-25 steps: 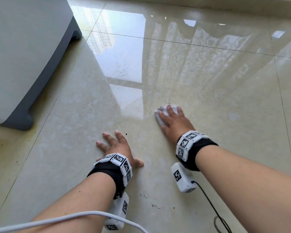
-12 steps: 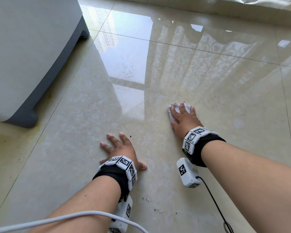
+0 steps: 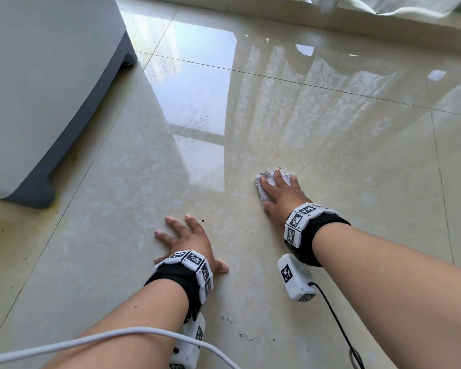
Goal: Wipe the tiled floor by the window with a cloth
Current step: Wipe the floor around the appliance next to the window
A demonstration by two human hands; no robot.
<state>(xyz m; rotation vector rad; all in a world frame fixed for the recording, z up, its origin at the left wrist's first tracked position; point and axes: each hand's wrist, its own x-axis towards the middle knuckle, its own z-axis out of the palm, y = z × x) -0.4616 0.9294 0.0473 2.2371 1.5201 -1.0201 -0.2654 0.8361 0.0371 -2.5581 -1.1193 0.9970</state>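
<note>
Since the earlier frames my view had tipped up, bringing the white curtain hem (image 3: 383, 4) into the top edge, and the right hand (image 3: 282, 194) had slid the small, crumpled white cloth (image 3: 270, 176) a little to the right, clear of the window's bright reflection.

I saw that hand lying flat on the cloth, fingers straight and slightly apart, pressing it to the glossy beige tiled floor (image 3: 330, 134) rather than gripping it. I judged that a flat palm spread the pressure and let the cloth glide. The cloth sat on the near tile, well short of the wall under the window.

The left hand (image 3: 190, 241) was planted on the bare tile near it, fingers spread wide and thumb out. I took it to be a prop for body weight while the other arm reached.

Most of the cloth was hidden under the palm, so I could not tell its full shape or how dirty it was. The pale grey appliance with a dark grey base (image 3: 37, 75) was cut off at the left. Dark specks (image 3: 244, 336) lay on the tile nearer me, too small to identify. Glare made it hard to tell which parts of the floor were damp.
</note>
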